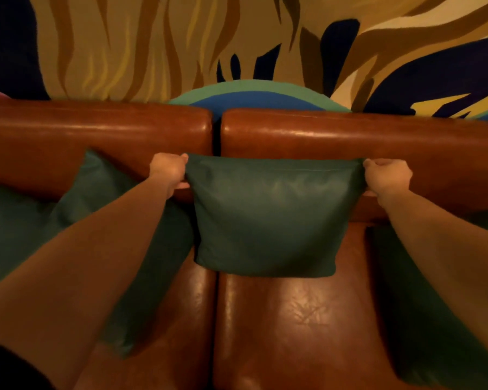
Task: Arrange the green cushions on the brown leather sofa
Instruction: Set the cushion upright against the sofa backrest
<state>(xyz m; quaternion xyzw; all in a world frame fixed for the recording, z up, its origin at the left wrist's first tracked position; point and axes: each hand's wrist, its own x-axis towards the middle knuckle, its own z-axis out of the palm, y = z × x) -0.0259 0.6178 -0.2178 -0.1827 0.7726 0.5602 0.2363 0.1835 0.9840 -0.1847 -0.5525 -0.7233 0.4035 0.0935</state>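
A dark green cushion [271, 215] hangs upright in front of the backrest of the brown leather sofa [288, 319], just right of the gap between the two seats. My left hand [168, 170] pinches its top left corner and my right hand [386, 175] pinches its top right corner. Its lower edge rests near the back of the seat. A second green cushion [102, 187] leans against the left backrest, partly hidden by my left forearm. Another green cushion [423, 319] lies at the right edge of the seat under my right forearm.
More green fabric [9, 229] lies at the far left of the seat. Behind the sofa backrest [96, 128] is a wall [181, 46] painted with tan, yellow, dark blue and green shapes. A dark seam runs between the two seat cushions.
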